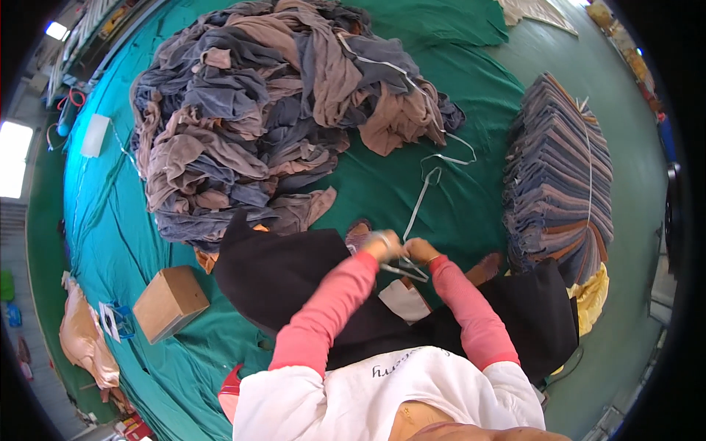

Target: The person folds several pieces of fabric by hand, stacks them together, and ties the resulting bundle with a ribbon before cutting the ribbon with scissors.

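Observation:
My left hand (384,245) and my right hand (421,251) are close together over the gap between my knees. Both are closed on a narrow white strap (416,209), the left one slightly smeared by motion. From my hands the strap runs away from me in loose bends across the green sheet and up over a big heap of grey and brown cloths (250,117). A short folded length of it hangs just below my fingers. Under my hands lies a small pale piece (404,300) with a brown edge; its kind is not plain.
A tall stack of folded grey and brown cloths (557,173), tied with a white strap, stands at the right beside yellow fabric (590,300). At the left are a cardboard box (169,303) and a peach-coloured bundle (87,334). A green sheet (434,192) covers the floor.

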Action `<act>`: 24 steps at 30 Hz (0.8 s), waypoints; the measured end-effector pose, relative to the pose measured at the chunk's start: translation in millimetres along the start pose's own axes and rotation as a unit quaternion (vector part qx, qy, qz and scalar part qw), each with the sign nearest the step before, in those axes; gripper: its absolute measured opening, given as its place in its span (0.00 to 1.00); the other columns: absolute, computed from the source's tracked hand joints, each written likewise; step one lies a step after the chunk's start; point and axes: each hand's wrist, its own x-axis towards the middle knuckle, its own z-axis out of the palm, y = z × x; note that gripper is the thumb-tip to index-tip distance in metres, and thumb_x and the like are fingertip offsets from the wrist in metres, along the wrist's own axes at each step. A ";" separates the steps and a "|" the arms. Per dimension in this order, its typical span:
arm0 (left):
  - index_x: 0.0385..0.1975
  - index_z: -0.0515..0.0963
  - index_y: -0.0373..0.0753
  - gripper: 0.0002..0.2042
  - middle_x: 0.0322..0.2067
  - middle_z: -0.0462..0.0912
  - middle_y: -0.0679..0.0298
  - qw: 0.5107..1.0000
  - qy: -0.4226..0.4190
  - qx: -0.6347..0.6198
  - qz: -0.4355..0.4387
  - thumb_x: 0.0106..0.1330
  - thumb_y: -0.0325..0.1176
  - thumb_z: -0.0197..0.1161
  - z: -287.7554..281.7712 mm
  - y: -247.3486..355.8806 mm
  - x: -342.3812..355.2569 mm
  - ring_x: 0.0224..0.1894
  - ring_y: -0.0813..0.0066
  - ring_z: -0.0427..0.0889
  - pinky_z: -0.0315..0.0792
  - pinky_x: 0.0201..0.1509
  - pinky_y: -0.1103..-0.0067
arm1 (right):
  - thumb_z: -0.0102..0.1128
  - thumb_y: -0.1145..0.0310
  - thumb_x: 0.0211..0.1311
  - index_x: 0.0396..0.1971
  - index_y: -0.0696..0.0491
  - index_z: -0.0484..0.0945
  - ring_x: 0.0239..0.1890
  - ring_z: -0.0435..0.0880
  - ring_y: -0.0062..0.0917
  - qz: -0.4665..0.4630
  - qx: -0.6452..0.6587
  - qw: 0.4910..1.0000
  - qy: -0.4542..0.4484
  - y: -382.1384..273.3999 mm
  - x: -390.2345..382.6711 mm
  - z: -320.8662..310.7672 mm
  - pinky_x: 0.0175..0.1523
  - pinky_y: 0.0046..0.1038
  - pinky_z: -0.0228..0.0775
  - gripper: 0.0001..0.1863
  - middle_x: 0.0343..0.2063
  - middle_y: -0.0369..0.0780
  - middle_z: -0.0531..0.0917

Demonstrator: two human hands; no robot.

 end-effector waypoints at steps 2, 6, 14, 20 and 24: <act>0.37 0.77 0.35 0.17 0.43 0.76 0.49 0.974 0.189 -0.046 -0.116 0.51 0.40 0.57 -40.4 -55.8 14.8 0.46 0.55 0.77 0.72 0.48 0.68 | 0.51 0.62 0.54 0.27 0.53 0.77 0.29 0.78 0.43 0.050 0.073 0.996 -0.009 -29.2 -11.9 16.3 0.35 0.39 0.70 0.11 0.28 0.48 0.79; 0.39 0.77 0.38 0.15 0.47 0.73 0.49 0.942 0.243 0.073 -0.222 0.51 0.35 0.57 -114.9 -161.8 17.9 0.49 0.53 0.73 0.70 0.51 0.65 | 0.59 0.65 0.51 0.44 0.58 0.72 0.40 0.74 0.43 0.272 0.147 0.936 0.166 -88.4 -27.7 -11.8 0.42 0.38 0.67 0.20 0.36 0.47 0.75; 0.47 0.76 0.53 0.19 0.57 0.62 0.60 0.931 0.282 0.130 -0.192 0.52 0.39 0.61 -130.3 -222.8 41.2 0.63 0.61 0.55 0.51 0.63 0.57 | 0.58 0.71 0.49 0.41 0.52 0.73 0.42 0.72 0.38 0.285 0.167 0.891 0.312 -86.2 -51.1 -23.7 0.45 0.36 0.67 0.16 0.37 0.42 0.73; 0.25 0.83 0.43 0.09 0.30 0.81 0.54 0.836 0.500 -0.176 -0.141 0.50 0.36 0.57 -162.9 -252.3 45.1 0.35 0.56 0.80 0.72 0.42 0.72 | 0.56 0.72 0.52 0.36 0.54 0.76 0.40 0.74 0.39 0.291 0.226 0.880 0.299 -81.2 -54.9 -22.2 0.45 0.32 0.67 0.10 0.35 0.44 0.75; 0.27 0.83 0.40 0.06 0.26 0.83 0.61 0.839 0.481 -0.236 -0.098 0.49 0.29 0.62 -201.7 -236.7 21.8 0.29 0.72 0.82 0.73 0.39 0.79 | 0.55 0.72 0.52 0.35 0.54 0.77 0.38 0.75 0.37 0.297 0.244 0.875 0.294 -87.8 -51.4 -22.8 0.44 0.31 0.68 0.09 0.34 0.43 0.75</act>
